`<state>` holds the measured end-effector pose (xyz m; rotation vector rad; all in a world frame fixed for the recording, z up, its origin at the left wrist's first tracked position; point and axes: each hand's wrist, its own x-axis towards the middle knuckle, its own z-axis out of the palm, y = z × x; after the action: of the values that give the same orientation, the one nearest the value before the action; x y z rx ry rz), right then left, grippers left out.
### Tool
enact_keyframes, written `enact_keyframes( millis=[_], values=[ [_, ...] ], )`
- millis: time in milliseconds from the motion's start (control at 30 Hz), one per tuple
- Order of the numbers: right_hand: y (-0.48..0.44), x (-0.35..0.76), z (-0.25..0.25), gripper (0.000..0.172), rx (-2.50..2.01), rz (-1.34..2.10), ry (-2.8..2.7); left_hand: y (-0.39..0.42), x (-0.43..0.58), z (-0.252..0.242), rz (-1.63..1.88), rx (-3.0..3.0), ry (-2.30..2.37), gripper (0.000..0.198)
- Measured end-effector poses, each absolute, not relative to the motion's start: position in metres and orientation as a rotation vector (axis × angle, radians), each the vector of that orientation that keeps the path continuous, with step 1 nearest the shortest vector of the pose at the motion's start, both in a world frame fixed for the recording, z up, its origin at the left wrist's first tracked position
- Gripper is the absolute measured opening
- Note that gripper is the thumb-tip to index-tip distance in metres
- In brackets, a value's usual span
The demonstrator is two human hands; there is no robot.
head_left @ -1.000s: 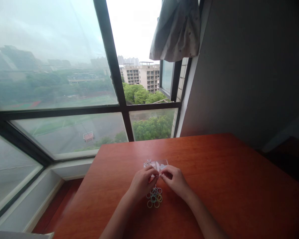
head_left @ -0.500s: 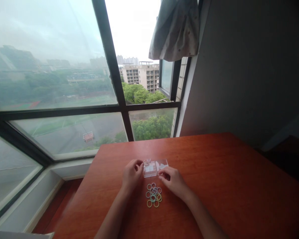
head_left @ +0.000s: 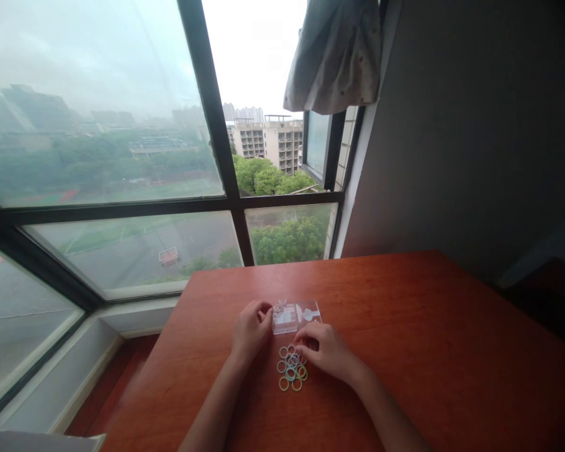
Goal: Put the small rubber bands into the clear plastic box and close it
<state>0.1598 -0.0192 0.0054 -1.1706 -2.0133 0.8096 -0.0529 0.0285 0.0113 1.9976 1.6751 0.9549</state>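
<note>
A clear plastic box (head_left: 285, 321) lies with its lid (head_left: 313, 310) folded open to the right. Small rings (head_left: 279, 309) sit in its upper left part. My left hand (head_left: 254, 328) is curled at the box's left edge, thumb and fingertips gripping it. Nearer to me lies a loose pile of pastel rings (head_left: 290, 373), some overlapping, in green, yellow, blue and purple tones. My right hand (head_left: 324, 346) hovers at the pile's upper right, its thumb and index finger bent and slightly apart. Its fingertips hide a few of the rings.
The reddish-brown wooden table (head_left: 405, 351) stretches beneath both arms. Windows with dark frames (head_left: 238, 202) rise beyond its far edge. A curtain (head_left: 334, 69) hangs above, and a grey wall (head_left: 452, 138) stands on the right.
My right hand has moved from the box's lid down toward me, to the ring pile. My left hand stays at the box. The view has shifted slightly.
</note>
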Motion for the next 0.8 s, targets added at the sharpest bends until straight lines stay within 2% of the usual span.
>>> enact_keyframes(
  millis=[200, 467, 800],
  values=[
    [-0.024, 0.155, 0.010, 0.015, -1.112, 0.778, -2.093, 0.029, -0.052, 0.010, 0.949, 2.014, 1.669, 0.021],
    [-0.029, 0.144, 0.008, 0.006, -1.204, 0.726, -2.132, 0.027, -0.051, 0.011, 0.958, 2.047, 1.639, 0.020],
    [-0.026, 0.153, 0.008, 0.014, -1.243, 0.707, -2.172, 0.026, -0.049, 0.013, 0.958, 2.069, 1.576, 0.018]
  ],
)
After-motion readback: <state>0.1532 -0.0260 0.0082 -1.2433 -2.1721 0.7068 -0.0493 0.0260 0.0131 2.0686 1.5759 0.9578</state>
